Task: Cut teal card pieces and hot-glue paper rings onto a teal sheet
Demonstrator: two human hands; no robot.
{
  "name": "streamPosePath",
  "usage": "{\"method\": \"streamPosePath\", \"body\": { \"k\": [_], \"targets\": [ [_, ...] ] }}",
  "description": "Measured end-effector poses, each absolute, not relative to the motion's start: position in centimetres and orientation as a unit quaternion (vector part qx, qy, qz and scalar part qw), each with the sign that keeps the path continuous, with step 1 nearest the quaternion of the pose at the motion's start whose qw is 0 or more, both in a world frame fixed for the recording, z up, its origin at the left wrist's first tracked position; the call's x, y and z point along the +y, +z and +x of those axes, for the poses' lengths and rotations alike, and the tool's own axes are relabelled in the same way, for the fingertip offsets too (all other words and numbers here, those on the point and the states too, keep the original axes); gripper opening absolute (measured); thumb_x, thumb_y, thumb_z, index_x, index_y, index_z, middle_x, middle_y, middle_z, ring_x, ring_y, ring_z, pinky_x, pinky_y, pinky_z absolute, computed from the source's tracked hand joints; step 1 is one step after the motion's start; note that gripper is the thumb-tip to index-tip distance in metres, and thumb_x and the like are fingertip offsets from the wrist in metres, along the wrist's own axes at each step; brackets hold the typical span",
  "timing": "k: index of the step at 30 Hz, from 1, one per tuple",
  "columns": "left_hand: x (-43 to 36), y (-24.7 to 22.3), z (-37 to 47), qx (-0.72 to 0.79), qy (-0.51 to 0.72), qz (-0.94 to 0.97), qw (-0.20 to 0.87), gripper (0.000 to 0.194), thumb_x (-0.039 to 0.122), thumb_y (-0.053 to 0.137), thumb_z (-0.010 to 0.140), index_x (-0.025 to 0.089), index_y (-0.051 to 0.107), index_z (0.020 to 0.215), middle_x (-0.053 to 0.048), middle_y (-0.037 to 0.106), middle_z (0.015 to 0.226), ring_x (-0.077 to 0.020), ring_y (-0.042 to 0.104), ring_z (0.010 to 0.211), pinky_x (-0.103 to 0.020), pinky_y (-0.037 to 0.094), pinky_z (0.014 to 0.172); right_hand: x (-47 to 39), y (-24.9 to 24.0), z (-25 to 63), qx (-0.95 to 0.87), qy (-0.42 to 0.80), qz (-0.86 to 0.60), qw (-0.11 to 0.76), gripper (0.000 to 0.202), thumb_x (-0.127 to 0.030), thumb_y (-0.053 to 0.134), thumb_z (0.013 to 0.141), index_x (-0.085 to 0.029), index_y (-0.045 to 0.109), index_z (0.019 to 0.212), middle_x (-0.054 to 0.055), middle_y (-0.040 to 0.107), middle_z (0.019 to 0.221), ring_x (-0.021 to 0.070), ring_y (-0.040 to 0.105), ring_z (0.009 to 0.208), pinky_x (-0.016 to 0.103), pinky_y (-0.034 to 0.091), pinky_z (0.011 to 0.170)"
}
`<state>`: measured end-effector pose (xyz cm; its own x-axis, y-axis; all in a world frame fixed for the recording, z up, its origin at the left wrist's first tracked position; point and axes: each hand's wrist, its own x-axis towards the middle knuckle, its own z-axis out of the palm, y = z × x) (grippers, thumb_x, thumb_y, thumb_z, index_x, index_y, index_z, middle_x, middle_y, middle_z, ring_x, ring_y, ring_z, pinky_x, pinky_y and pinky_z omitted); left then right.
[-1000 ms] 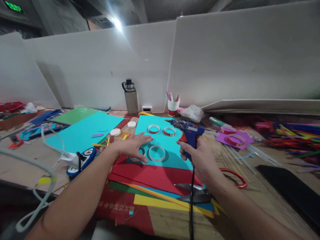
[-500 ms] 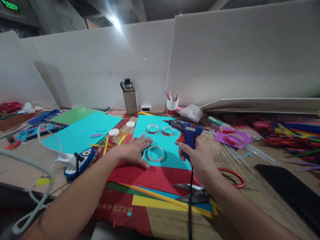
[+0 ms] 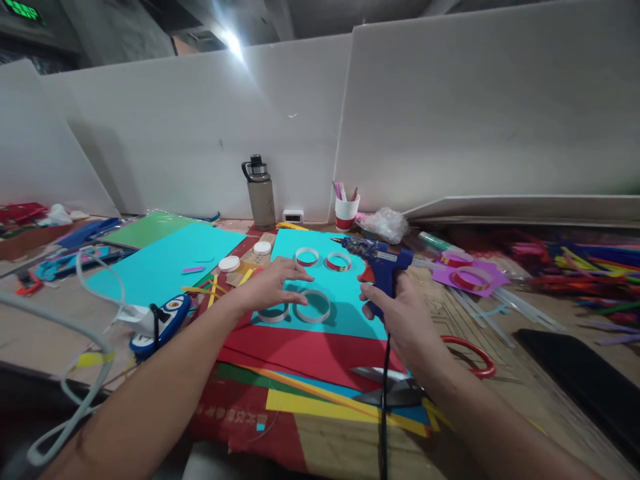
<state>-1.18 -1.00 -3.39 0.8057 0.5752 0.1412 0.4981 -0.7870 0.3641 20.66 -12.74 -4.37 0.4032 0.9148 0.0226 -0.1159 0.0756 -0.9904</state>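
Note:
My right hand (image 3: 395, 300) is wrapped round the handle of a blue glue gun (image 3: 381, 259), its nozzle pointing left above a light-blue sheet (image 3: 345, 310). Over the left part of that sheet is my left hand (image 3: 275, 283), fingers apart and holding nothing, just above a white ring (image 3: 273, 316) that it partly hides. Beside it lies a larger white ring (image 3: 313, 307). Farther back on the sheet are two red-and-white rings, one on the left (image 3: 307, 257) and one on the right (image 3: 339, 262).
Scissors (image 3: 387, 390) lie over paper strips in front. Two white lids (image 3: 229, 264), a bottle (image 3: 261, 197) and a cup of pens (image 3: 346, 212) stand behind. A power strip (image 3: 163, 327) is left; a black phone-like slab (image 3: 580, 387) and glue sticks (image 3: 483, 317) are right.
My left hand has lifted and drawn its fingers in from the sheet, uncovering more of the front left ring. The glue gun in my right hand has shifted slightly right.

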Motion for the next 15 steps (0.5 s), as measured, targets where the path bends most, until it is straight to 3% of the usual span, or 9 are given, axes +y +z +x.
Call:
{"method": "streamPosePath", "body": {
  "k": [6,15],
  "targets": [
    [-1.5,-3.9,-0.7,0.212,0.078,0.956,0.188,0.047,0.044,0.057,0.089,0.029,0.054,0.134,-0.003,0.055,0.139,-0.0201,0.038,0.135,-0.038,0.024,0.112,-12.8,-4.1,20.5,-0.365,0.414,-0.535,0.639,0.04,-0.034,0.075,0.064,-0.02,0.051,0.094,-0.003,0.057,0.07,0.0108,0.051,0.055,0.023,0.04,0.043],
    [-2.1,-3.8,-0.1,0.248,0.067,0.948,0.186,0.056,0.05,0.069,0.077,0.028,0.06,0.128,-0.005,0.062,0.129,-0.0261,0.043,0.129,-0.042,0.029,0.108,-12.7,-4.6,20.9,-0.383,0.389,-0.551,0.631,0.032,-0.033,0.07,0.072,-0.021,0.049,0.092,-0.004,0.06,0.069,0.0088,0.05,0.048,0.023,0.039,0.044]
  ]
}}
